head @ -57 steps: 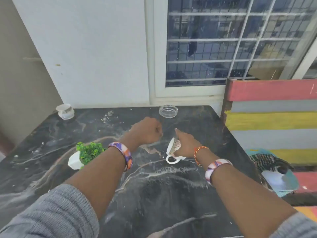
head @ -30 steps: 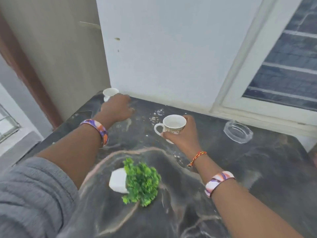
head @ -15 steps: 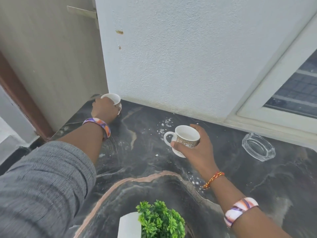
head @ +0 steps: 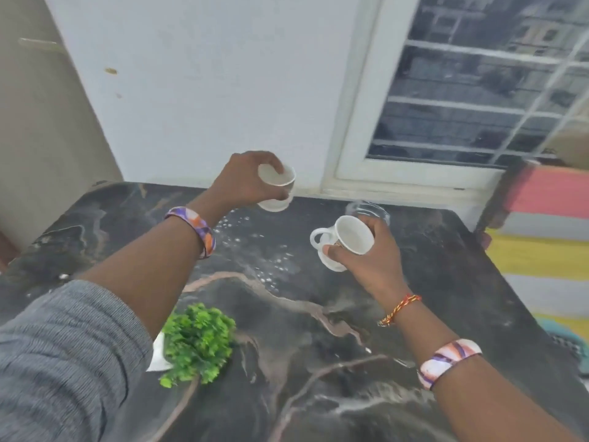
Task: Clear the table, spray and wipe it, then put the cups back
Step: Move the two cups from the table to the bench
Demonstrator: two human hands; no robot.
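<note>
Carrying a tilted white cup (head: 276, 186) in the left hand (head: 237, 183) and a handled teacup (head: 344, 242) pinched in the right hand (head: 371, 260) above the marble table (head: 446, 282), either could slip and shatter near its far edge.

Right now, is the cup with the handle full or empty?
Empty. The right hand tilts the handled cup toward the camera, showing only its bare white inside.

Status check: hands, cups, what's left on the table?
Left hand grips one cup, right hand the other cup. Plant, glass ashtray on table.
</note>
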